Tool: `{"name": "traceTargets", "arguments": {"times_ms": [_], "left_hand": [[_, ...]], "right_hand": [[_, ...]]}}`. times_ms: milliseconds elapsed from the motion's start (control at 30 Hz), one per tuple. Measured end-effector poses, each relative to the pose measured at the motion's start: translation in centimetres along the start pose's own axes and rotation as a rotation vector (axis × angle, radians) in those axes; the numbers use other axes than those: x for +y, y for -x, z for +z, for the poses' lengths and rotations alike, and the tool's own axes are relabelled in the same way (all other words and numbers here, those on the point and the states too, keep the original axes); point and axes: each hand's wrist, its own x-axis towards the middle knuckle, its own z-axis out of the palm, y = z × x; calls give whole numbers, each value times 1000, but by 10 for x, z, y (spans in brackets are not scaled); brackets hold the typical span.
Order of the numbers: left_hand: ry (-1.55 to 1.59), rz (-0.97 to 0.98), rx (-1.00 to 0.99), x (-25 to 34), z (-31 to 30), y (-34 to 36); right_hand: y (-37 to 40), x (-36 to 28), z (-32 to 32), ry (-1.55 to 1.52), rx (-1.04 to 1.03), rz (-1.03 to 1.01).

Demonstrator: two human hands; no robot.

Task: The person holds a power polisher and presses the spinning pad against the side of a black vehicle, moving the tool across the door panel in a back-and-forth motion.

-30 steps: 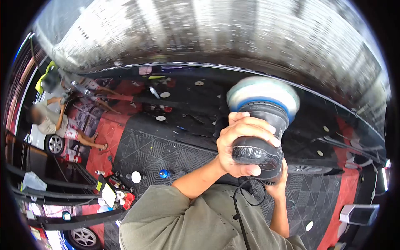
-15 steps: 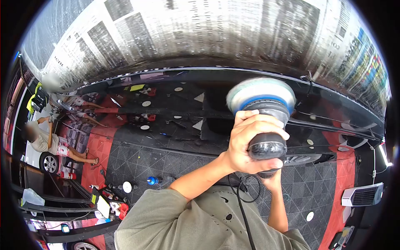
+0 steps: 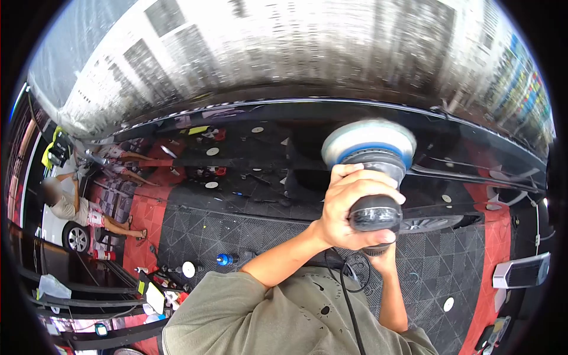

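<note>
A black polisher [image 3: 374,214] with a whitish round pad [image 3: 370,141] and blue backing is held up at a glossy black car side panel [image 3: 248,133]. The pad's far face is hidden, but it appears to lie against the panel. My left hand [image 3: 346,207] wraps its fingers over the polisher's body, thumb along the near side. Lower down, my right hand [image 3: 383,260] is closed around the rear end of the tool, largely covered by it. A black cord [image 3: 346,302] hangs from the polisher across my shirt.
Newspaper [image 3: 266,47] under clear plastic covers the car above the panel. On the tiled floor are a blue-capped bottle [image 3: 226,259] and white round pads [image 3: 188,270]. A co-worker [image 3: 68,201] is at the left beside another car. A grey-white unit [image 3: 520,271] stands right.
The polisher and both hands have shifted slightly down and left in view. The camera view has also turned a little, moving the surroundings. Both hands keep their hold.
</note>
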Motion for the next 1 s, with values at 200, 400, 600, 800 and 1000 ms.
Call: {"name": "traceTargets", "arguments": {"times_ms": [200,400,600,800,1000], "left_hand": [[46,-67,64,-2,-90,26],[49,-81,144,-6,-166,47],[92,-67,236,-18,-220,70],[5,-24,230,-23,-266,77],[-7,-58,302,-24,-287,84]], "right_hand": [[-16,-39,82,-68,-40,-32],[-24,-68,149,83,-39,-110],[-28,-70,194,74,-138,-70],[-30,-89,236,127,-113,-132],[-32,-76,259,28,-202,61]]}}
